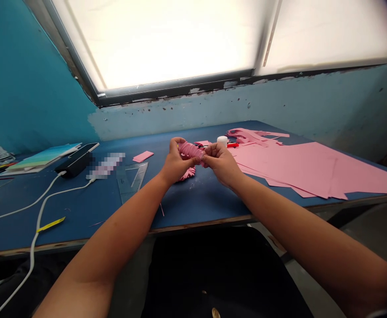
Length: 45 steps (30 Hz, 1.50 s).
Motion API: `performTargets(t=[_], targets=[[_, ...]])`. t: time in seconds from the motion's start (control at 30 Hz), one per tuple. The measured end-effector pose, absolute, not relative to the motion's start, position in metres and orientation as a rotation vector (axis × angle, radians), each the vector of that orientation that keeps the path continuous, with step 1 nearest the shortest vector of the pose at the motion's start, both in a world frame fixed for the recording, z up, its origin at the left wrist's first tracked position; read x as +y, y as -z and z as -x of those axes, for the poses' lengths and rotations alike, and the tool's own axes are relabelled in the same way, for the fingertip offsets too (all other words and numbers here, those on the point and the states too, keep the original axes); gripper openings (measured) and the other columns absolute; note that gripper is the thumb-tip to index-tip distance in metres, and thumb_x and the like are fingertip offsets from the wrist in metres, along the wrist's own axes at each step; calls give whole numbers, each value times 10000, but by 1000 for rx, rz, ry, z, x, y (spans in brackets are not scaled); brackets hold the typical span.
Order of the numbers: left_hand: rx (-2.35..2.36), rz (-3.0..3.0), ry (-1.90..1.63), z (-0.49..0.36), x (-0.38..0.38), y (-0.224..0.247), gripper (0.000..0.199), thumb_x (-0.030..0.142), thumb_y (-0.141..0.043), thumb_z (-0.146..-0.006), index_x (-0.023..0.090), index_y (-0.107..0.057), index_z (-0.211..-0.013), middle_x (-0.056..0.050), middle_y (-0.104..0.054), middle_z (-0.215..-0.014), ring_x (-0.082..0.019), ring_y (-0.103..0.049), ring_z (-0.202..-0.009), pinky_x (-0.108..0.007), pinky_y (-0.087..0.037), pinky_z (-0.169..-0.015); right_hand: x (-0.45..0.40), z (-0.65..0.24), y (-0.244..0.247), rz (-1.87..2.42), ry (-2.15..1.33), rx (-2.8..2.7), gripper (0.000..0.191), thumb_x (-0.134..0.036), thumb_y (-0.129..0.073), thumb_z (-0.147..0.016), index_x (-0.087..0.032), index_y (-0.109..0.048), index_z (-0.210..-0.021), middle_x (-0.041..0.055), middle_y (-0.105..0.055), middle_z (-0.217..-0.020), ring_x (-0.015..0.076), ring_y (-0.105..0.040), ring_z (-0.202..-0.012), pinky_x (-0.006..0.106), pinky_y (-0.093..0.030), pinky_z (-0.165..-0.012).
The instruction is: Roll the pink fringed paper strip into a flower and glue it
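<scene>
Above the blue table, both my hands grip a pink ridged paper roll (190, 150), tilted down to the right. My left hand (173, 164) is closed round its left end, thumb beneath it. At the right end, the fingers and thumb of my right hand (222, 163) pinch the roll. Below and behind my left fingers, partly hidden, a fringed pink paper piece (188, 174) lies on the table. Just behind my right hand stand a white-capped bottle (222, 140) and a red-handled tool (233, 145), mostly covered.
Large pink sheets (306, 165) spread over the table's right side, with pink scraps (253, 136) behind them. Left are a clear set square (130, 179), small pink cards (143, 156), a black device (76, 162) with white cables (41, 207), and a yellow strip (51, 224). The table's front edge (200, 224) runs below my forearms.
</scene>
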<state>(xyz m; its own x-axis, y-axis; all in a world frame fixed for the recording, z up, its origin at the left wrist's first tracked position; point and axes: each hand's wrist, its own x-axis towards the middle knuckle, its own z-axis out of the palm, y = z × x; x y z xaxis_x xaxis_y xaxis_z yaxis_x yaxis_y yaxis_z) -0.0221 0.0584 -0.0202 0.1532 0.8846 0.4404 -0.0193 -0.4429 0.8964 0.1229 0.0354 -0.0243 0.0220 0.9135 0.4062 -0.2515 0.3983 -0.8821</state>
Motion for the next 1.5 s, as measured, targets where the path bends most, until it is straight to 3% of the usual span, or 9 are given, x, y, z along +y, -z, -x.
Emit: performTargets(t=[0.17,0.33,0.73,1.0,1.33,1.5], targets=[[904,-1706,-1443,20,59,21,612,222,-752,-588,239,-348,-1047,38,-492,-797,-66,-531,-582,-206,-440,-541,38,-122,25,716,-1108,-1130,219,-200,-668,-553,-174,-556,-739,-35,-571,-658,92,-534,-592,285,-453,-608],[901,-1631,-1444,20,57,16,616,190,-748,-578,236,-321,-1020,55,-501,-745,-64,-529,-541,-199,-434,-513,39,-122,25,652,-1159,-1065,257,-192,-712,-510,-169,-577,-728,-23,-604,-718,104,-567,-667,318,-488,-702],[959,-1803,-1421,23,57,17,644,199,-765,-553,247,-336,-1030,68,-464,-728,-36,-483,-500,-153,-362,-454,40,-124,28,672,-1060,-995,287,-192,-729,-495,-180,-507,-677,-63,-573,-575,109,-579,-580,302,-522,-592],[1076,-1833,-1451,20,52,16,646,209,-765,-535,230,-355,-1033,70,-423,-737,-11,-415,-489,-151,-364,-479,40,-122,33,684,-1026,-1048,287,-221,-746,-509,-181,-505,-661,-61,-555,-576,118,-583,-589,334,-537,-629],[1135,-1810,-1491,20,51,17,663,218,-775,-515,216,-391,-1056,53,-469,-715,-77,-491,-595,-219,-422,-610,39,-121,35,724,-978,-1118,243,-224,-721,-544,-181,-515,-667,-32,-572,-616,135,-586,-609,345,-522,-652],[1087,-1869,-1441,19,53,16,664,281,-755,-567,222,-359,-1097,71,-440,-673,-49,-438,-501,-197,-391,-526,41,-120,31,719,-988,-1113,202,-202,-668,-573,-181,-527,-715,-33,-580,-639,124,-579,-616,337,-512,-675]])
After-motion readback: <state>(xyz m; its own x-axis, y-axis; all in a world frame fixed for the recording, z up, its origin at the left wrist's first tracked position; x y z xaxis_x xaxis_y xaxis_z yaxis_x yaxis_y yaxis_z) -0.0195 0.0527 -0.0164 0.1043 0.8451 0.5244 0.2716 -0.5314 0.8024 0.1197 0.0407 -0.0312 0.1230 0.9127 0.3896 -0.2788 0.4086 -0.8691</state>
